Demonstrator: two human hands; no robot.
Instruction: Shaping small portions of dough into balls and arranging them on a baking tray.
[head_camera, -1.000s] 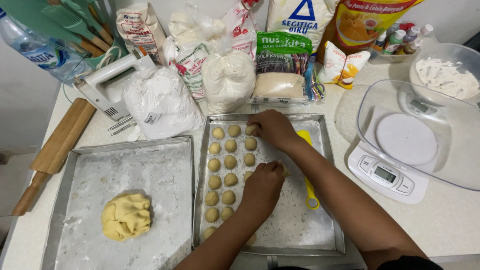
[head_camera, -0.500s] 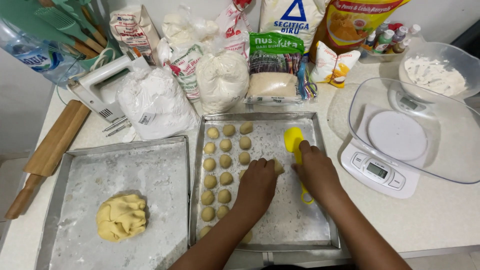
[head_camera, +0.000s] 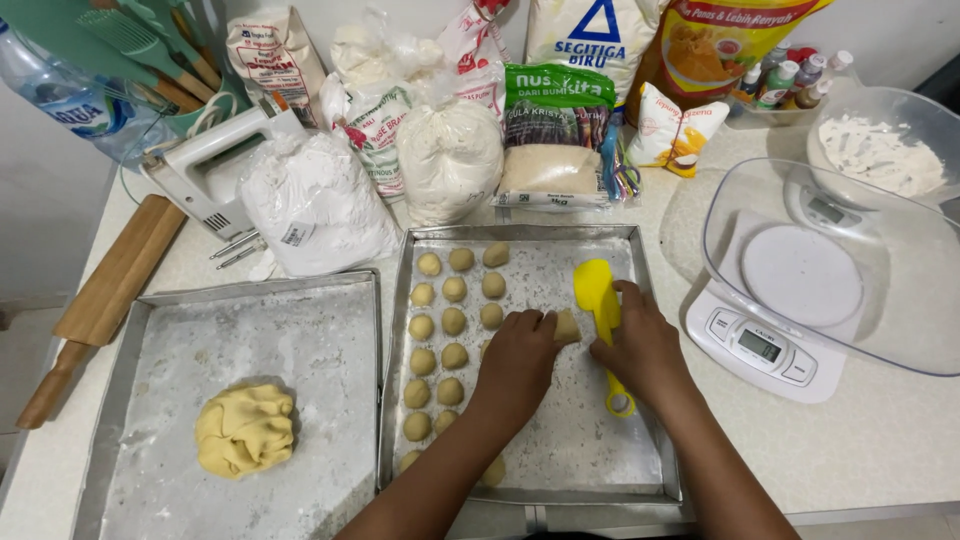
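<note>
Both my hands are over the right floured metal tray (head_camera: 650, 470). My left hand (head_camera: 520, 358) pinches a small piece of dough (head_camera: 567, 326) beside the rows of several dough balls (head_camera: 452, 322) along the tray's left side. My right hand (head_camera: 643, 348) lies over the handle of a yellow measuring spoon (head_camera: 596, 290), fingers curled on it; the spoon's bowl points away from me and its handle end shows below my hand. The dough piece sits between my two hands, just left of the spoon.
The left floured tray (head_camera: 130, 330) holds a lump of yellow dough (head_camera: 245, 428). A rolling pin (head_camera: 105, 295) lies far left. A hand mixer (head_camera: 215, 165), flour and sugar bags (head_camera: 450, 155), a kitchen scale (head_camera: 760, 340) under a clear bowl (head_camera: 880, 300), and a bowl of flour (head_camera: 880, 150) stand around.
My right hand came back from the far row of dough balls to the yellow spoon and settled on its handle. My left hand stayed mid-tray and now holds a dough piece.
</note>
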